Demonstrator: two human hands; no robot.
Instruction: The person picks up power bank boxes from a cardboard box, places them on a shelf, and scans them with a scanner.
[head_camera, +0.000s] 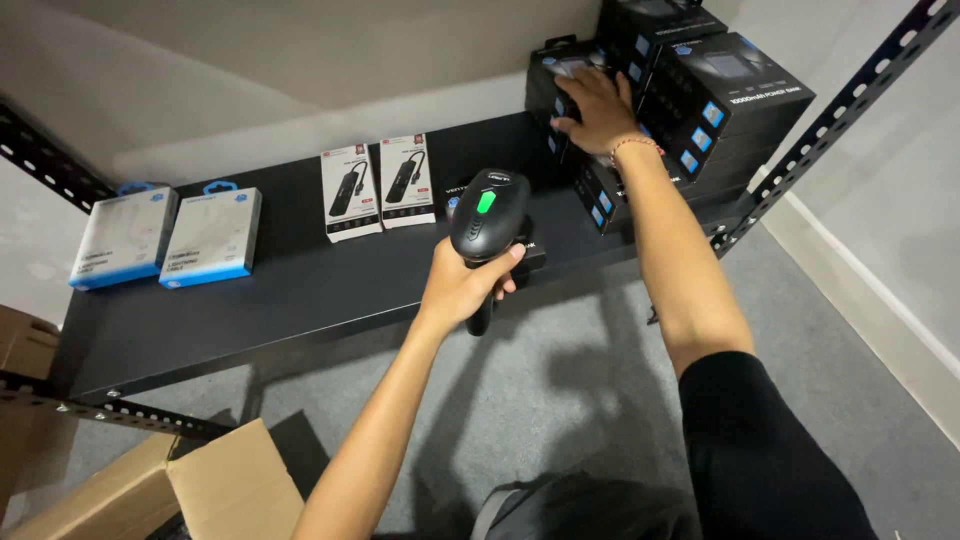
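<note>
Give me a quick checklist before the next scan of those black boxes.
1. Scanner held in left hand: ok, fingers wrapped round the handle.
2. Scanner's green light on: ok.
3. Right hand on a black box: ok, resting on the stack.
4. Scanner aimed at that box: cannot tell.
5. Box's code facing the scanner: cannot tell, hand covers it.
6. Shelf bare in front of the stack: ok.

Stockroom — black metal shelf (300, 290) with boxed electronics (730, 100), cardboard carton (200, 490), barcode scanner (487, 215) — grey floor.
</note>
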